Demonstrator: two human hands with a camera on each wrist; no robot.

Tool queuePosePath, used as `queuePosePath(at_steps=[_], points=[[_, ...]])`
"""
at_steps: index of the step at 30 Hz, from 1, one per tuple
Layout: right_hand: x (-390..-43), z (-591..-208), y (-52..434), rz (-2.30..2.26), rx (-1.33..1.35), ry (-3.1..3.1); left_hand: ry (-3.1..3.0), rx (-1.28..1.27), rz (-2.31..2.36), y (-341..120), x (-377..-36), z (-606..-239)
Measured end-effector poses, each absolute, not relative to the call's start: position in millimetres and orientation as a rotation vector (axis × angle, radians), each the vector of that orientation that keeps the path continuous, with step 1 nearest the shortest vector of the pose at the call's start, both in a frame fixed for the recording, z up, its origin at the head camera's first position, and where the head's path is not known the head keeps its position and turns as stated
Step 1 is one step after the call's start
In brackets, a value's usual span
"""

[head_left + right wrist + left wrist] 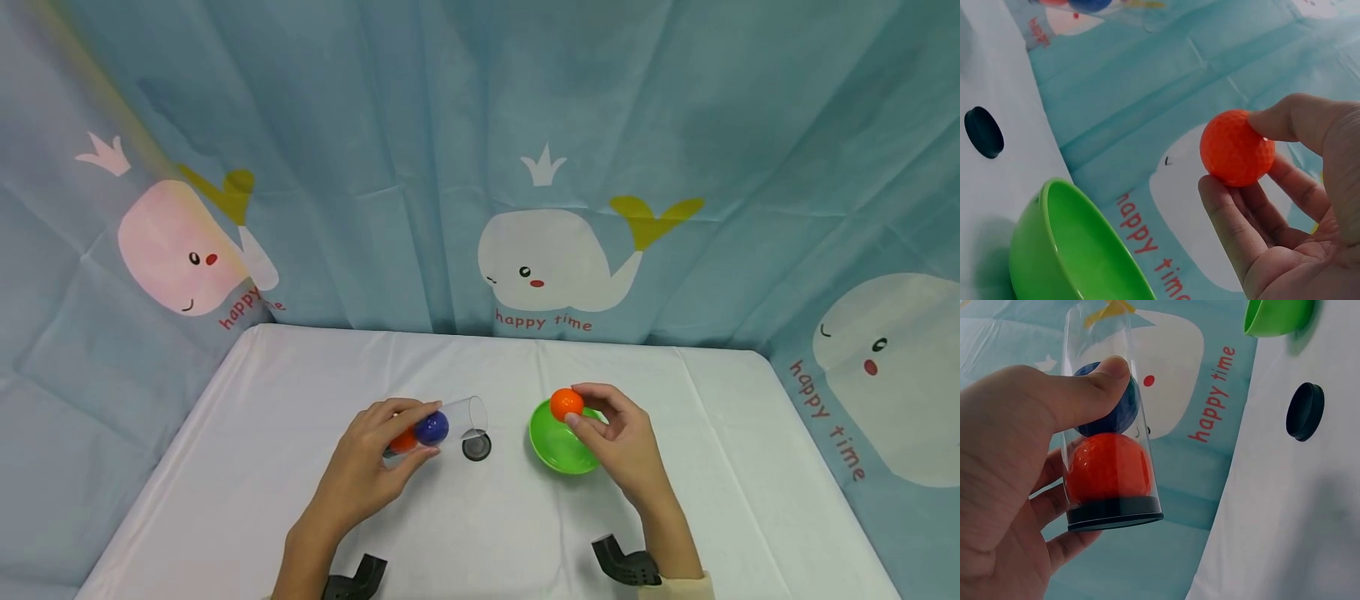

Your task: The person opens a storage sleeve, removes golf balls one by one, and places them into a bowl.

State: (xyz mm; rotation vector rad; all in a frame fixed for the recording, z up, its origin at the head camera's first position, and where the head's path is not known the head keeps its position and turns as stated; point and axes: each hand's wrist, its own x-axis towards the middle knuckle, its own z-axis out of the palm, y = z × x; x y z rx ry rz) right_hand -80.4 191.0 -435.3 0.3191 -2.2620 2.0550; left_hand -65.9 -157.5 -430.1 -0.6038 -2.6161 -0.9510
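Observation:
My left hand [372, 454] grips a clear plastic tube [1100, 337] with a black base cap [1115, 512]. Inside it, an orange golf ball [1109, 467] sits against the base, and a dark blue ball [432, 428] lies against the orange one. In the head view the tube is tilted, its open end toward the right. My right hand [617, 437] pinches another orange golf ball [1237, 148] between thumb and fingertips. That ball is over the far part of a green bowl [558, 446], whose inside looks bare where it shows.
A loose black cap [476, 446] lies on the white-covered table [480, 533] between the tube and the bowl. Behind the table and along its sides hangs a blue curtain [420, 167] printed with whales. A black wrist mount [626, 562] sits on the right wrist, with a similar one on the left.

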Motion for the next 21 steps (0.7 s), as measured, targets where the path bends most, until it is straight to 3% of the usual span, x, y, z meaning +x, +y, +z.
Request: queuePosePath(at_steps=[21], points=[[-89.0, -457.5, 198.7, 1.788, 0.282, -2.482, -2.646, -0.577, -0.944, -155.9, -67.8, -432.2]])
